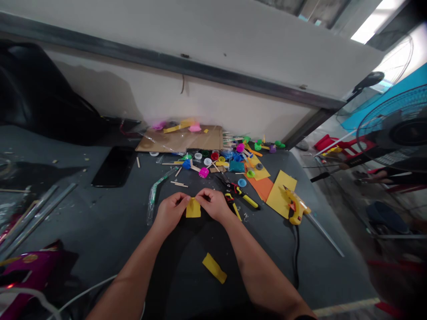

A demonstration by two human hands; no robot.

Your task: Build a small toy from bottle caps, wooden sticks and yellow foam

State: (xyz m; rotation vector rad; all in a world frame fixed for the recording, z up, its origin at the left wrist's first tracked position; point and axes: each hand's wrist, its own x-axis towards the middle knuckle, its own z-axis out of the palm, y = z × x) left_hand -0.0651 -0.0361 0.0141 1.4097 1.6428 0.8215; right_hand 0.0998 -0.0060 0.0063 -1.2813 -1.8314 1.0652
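A small yellow paper piece (193,209) is held between both hands over the dark table (100,222). My left hand (170,211) pinches its left upper edge with curled fingers. My right hand (213,204) pinches its right upper edge. A second yellow strip (214,268) lies on the table between my forearms, nearer to me. Black-and-yellow pliers (238,195) lie just right of my right hand.
A yellow glue gun (295,206) with its cord rests on yellow paper sheets (282,193) at right. Coloured bottle caps and wooden sticks (220,160) are scattered behind, near a cardboard sheet (182,138). A black phone (114,166) lies left; a fan (396,129) stands far right.
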